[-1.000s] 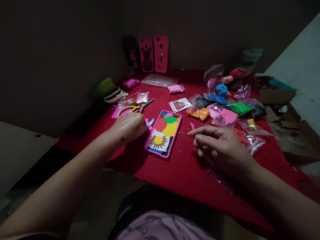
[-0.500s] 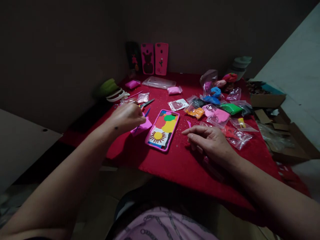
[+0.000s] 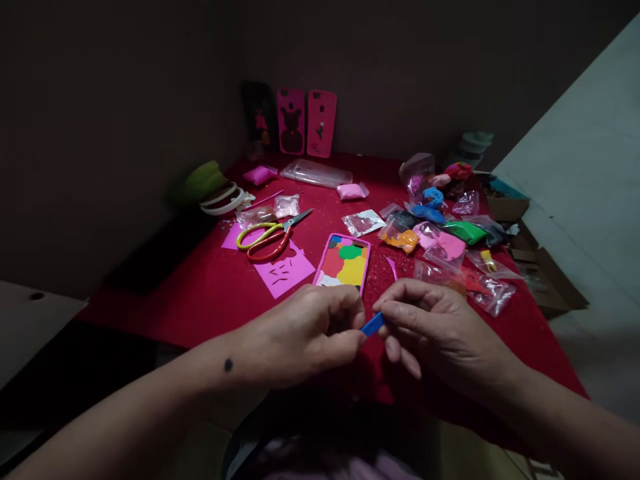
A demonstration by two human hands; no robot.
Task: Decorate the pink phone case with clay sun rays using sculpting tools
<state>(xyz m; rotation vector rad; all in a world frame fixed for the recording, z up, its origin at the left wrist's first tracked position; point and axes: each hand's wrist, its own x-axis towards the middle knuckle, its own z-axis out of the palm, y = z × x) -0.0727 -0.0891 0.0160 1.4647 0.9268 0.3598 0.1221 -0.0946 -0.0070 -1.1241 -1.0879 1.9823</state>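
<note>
Between my two hands is a small blue tool (image 3: 373, 325), held near the table's front edge. My left hand (image 3: 313, 333) pinches its left end, and the fingertips of my right hand (image 3: 430, 327) grip its right end. Just beyond my left hand lies a pink-edged phone case (image 3: 345, 263) with red, green, yellow and white patches; its lower part is hidden behind that hand. Scissors (image 3: 270, 241) with yellow and red handles rest on a pink sheet (image 3: 287, 272), which carries several small dark strips. A thin pink strip (image 3: 393, 268) lies right of the case.
Bags of coloured clay (image 3: 447, 243) cover the table's right side. Three decorated cases (image 3: 291, 121) stand at the back, behind a clear case (image 3: 317, 173). A green item (image 3: 203, 177) and white rings (image 3: 220, 200) sit at the left edge. Cardboard boxes (image 3: 545, 267) are at the right.
My left hand has moved right and nearer from above the pink sheet, bringing the blue tool along. My right hand has come in and taken hold of its other end. The view has shifted.
</note>
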